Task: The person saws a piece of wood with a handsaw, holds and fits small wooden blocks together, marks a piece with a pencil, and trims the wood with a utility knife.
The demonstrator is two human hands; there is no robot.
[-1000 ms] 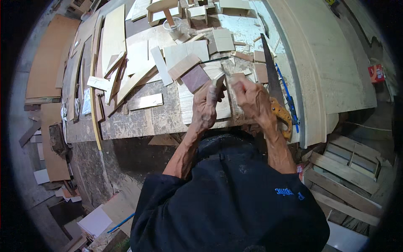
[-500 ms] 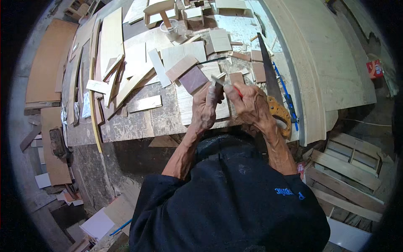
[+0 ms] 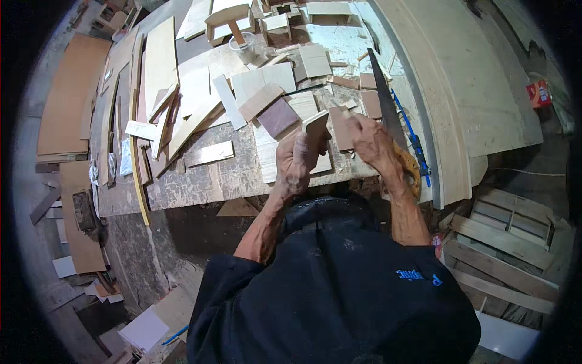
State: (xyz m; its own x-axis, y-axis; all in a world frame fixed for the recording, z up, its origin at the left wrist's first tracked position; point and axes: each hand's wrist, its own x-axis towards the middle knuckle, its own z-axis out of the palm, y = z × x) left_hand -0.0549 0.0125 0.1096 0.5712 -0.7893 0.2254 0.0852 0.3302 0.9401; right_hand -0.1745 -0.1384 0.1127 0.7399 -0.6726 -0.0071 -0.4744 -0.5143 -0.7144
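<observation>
My left hand [image 3: 295, 159] grips a small wooden block [image 3: 316, 126] upright above the near edge of the workbench. To its right, my right hand [image 3: 371, 143] is closed, with the fingers curled. A slim pale tip [image 3: 347, 110] sticks out by its fingers; the red handle seen earlier is hidden now. Just between the hands lies a brown wood piece [image 3: 341, 128] on the bench. A handsaw's yellow handle [image 3: 407, 165] is partly behind my right wrist, and its dark blade [image 3: 385, 91] points away. Beyond my left hand rests a purplish square block [image 3: 279, 118].
Wood offcuts and long strips [image 3: 195, 130] cover the bench's left side. At the back stand a clear plastic cup [image 3: 244, 51] and small wooden box shapes [image 3: 230, 23]. A blue bar clamp [image 3: 417, 144] lies right of the saw, beside a large wooden panel [image 3: 461, 91].
My right hand has moved slightly right and down, away from the left. The left hand has turned the wooden block, so its broad face shows. The red handle no longer shows.
</observation>
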